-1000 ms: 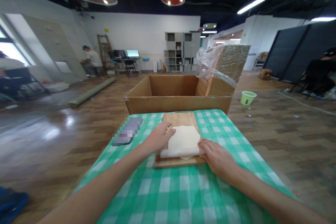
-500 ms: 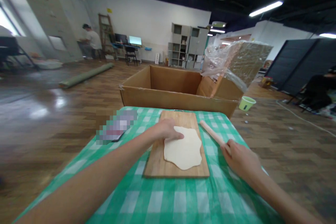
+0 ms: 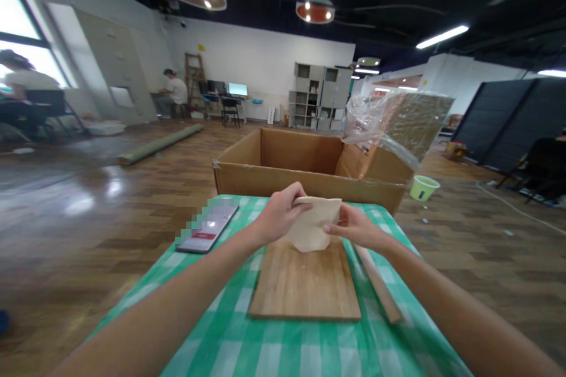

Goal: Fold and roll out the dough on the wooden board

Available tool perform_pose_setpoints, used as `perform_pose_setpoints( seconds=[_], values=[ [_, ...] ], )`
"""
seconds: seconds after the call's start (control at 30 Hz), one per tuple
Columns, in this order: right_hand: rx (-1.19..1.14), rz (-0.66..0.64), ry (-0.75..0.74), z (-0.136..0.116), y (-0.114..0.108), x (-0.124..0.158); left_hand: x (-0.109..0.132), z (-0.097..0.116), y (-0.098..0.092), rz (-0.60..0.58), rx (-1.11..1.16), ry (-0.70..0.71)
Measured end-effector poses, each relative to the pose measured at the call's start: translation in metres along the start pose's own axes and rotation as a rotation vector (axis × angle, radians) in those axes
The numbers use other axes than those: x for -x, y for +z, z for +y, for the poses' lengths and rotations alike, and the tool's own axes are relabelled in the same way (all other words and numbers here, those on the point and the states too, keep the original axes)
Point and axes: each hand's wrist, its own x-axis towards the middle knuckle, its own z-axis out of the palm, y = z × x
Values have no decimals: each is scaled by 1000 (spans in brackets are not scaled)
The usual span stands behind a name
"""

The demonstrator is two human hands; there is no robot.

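Observation:
A thin pale sheet of dough (image 3: 313, 225) hangs raised over the far part of a wooden cutting board (image 3: 307, 288), its lower edge at or just above the wood. My left hand (image 3: 283, 212) pinches its upper left edge between thumb and fingers. On the other side, my right hand (image 3: 354, 227) grips the dough's right edge, the thumb in front. To the right of the board a wooden rolling pin (image 3: 378, 285) lies on the green checked tablecloth (image 3: 247, 341), held by neither hand.
A phone (image 3: 210, 230), partly pixelated, lies at the table's left. Behind the table stands a large open cardboard box (image 3: 300, 179), with a plastic-wrapped block (image 3: 407, 123) at its right. A light green bucket (image 3: 424, 187) is on the floor. Two people sit at the far left.
The dough has been lifted off the board and hangs between both hands. My right hand has let go of the rolling pin and moved left to the dough. The view has tilted up slightly.

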Motion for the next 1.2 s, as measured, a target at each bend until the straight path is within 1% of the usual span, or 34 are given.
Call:
perform_pose_setpoints(
  seconds=[0.07, 0.1, 0.17, 0.23, 0.27, 0.3, 0.33, 0.37, 0.4, 0.43, 0.5, 0.53, 0.57, 0.63, 0.7, 0.77, 0.83, 1.0, 1.1, 1.2],
  values=[
    [-6, 12, -13, -7, 4, -17, 2, 4, -7, 17, 74, 50],
    [-8, 15, -15, -9, 7, -20, 7, 3, -10, 3, 101, 73],
    [-17, 4, -9, -10, 12, -16, 26, -5, -12, -64, 93, 104],
    [9, -86, -32, -6, 17, 1, 52, -15, -14, -180, 0, 113],
    [39, -152, -61, -3, 19, 12, 64, -19, -15, -264, -52, 116],
    [73, -221, -93, -1, 20, 23, 75, -22, -18, -379, -98, 137],
    [106, -273, -120, 1, 20, 32, 83, -24, -21, -449, -140, 168],
    [132, -296, -129, 3, 19, 39, 87, -24, -24, -462, -173, 186],
    [150, -285, -116, 3, 19, 42, 88, -24, -26, -451, -193, 195],
    [168, -247, -86, 4, 19, 42, 84, -24, -26, -413, -216, 191],
    [219, -152, -21, 3, 25, 34, 71, -25, -16, -330, -297, 147],
    [252, -111, 1, 3, 32, 27, 64, -27, -6, -290, -368, 111],
    [286, -102, 5, 3, 42, 19, 57, -30, 7, -260, -441, 83],
    [322, -152, -20, 3, 65, 7, 50, -40, 35, -258, -565, 72],
    [367, -184, -37, 4, 86, 2, 49, -49, 59, -248, -637, 50],
    [397, -205, -34, 5, 97, 4, 54, -54, 71, -263, -664, 40],
    [401, -232, -38, 4, 98, 10, 59, -54, 71, -289, -667, 38],
    [361, -315, -87, -4, 82, 17, 66, -51, 57, -338, -643, 56],
    [354, -312, -100, -7, 80, 16, 68, -53, 53, -344, -626, 91],
    [377, -304, -98, -10, 80, 15, 70, -54, 51, -359, -626, 89]
  ],
)
